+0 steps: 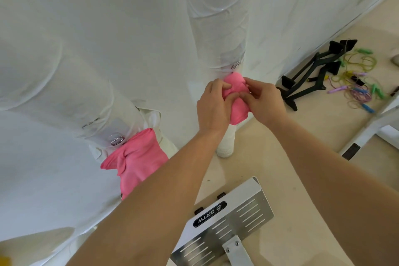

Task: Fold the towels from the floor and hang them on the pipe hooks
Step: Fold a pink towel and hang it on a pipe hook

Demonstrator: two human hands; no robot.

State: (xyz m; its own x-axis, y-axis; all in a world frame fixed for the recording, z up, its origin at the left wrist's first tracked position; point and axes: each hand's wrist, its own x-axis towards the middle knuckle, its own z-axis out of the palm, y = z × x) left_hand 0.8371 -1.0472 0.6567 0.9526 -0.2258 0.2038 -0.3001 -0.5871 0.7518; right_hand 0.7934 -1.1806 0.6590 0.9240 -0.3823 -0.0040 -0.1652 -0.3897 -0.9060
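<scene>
Grip: Both hands were closed on the held towel (235,83). The left hand (212,103) bunched the cloth from 9 o'clock, and the right hand (262,99) pinched it with thumb and fingertips from 3 o'clock.
Towel location: It lay against the right pipe (224,28), just below the hook (235,64) at 12 o'clock of the hands. Whether the cloth had caught on the hook could not be told.
Step, as judged: Hanging this towel.
Method advised: Keep the fold bunched tight and seat the top edge over the hook. Release one hand at a time.
Hand pose: Both forearms reached forward and converged, backs of the hands towards the camera.
Surroundings: A hung towel (138,157) occupied the left pipe's hook (117,139) at 8 o'clock. A metal plate (235,218) lay at 6 o'clock, and jump ropes (362,80) at 3 o'clock.
</scene>
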